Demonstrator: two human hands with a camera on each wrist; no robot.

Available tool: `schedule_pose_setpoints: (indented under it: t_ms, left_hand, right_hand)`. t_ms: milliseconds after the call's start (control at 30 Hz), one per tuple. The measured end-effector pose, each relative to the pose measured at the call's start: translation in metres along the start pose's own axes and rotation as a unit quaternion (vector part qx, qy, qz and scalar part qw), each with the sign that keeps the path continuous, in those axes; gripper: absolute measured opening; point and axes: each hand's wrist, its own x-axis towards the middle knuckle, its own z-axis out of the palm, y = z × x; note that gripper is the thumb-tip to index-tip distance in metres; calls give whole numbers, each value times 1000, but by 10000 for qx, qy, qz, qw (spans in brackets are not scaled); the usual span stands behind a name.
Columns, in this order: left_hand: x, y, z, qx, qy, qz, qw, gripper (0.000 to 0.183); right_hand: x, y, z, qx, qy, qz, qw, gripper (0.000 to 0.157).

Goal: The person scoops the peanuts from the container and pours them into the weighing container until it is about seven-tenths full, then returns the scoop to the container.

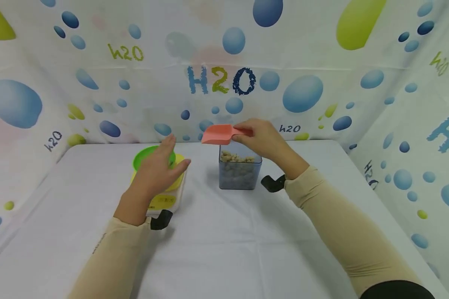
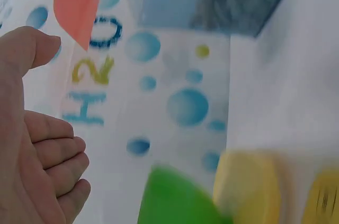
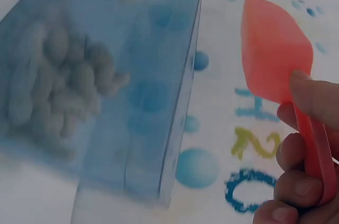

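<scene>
My right hand (image 1: pixel 260 137) grips a coral-pink scoop (image 1: pixel 218 134) by its handle, just above a clear bluish bin (image 1: pixel 239 176). Peanuts in their shells (image 3: pixel 58 81) fill the lower part of the bin. In the right wrist view the scoop (image 3: pixel 275 49) is seen from behind, so I cannot tell whether it carries anything. My left hand (image 1: pixel 155 172) hovers, holding nothing, with thumb spread from the fingers. Under it is a green bowl (image 1: pixel 144 155) on a yellow and white kitchen scale (image 1: pixel 162 201), both partly hidden by that hand.
A white cloth covers the table (image 1: pixel 217 249). Behind and at the sides hangs a backdrop (image 1: pixel 303 54) printed with blue and green drops. The bin stands right of the scale, with a strip of tabletop between them.
</scene>
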Motion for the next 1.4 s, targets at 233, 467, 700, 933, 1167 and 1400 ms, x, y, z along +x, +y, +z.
schedule_pose_setpoints:
  t_ms: [233, 467, 700, 933, 1167, 1400]
  left_hand:
    - [13, 32, 24, -32, -238, 429, 9988, 86]
    - [22, 50, 46, -313, -507, 501, 9970, 81]
    - [26, 55, 62, -625, -409, 529, 9958, 76]
    - [28, 61, 69, -748, -287, 572, 9951, 78]
    - [31, 67, 71, -792, -181, 619, 9948, 73]
    - [35, 70, 73, -834, -212, 480, 9951, 74]
  right_hand:
    - [-13, 25, -20, -684, -56, 104, 9976, 38]
    - [-24, 22, -19, -2509, 236, -1165, 9607, 21]
    - [-25, 21, -1, -4296, 867, -2380, 8668, 28]
    - [-17, 29, 9, -4488, 592, -2402, 8587, 30]
    - [-9, 29, 12, -4074, 117, -2314, 8834, 32]
    - [-8, 26, 7, -3158, -403, -2117, 9240, 16]
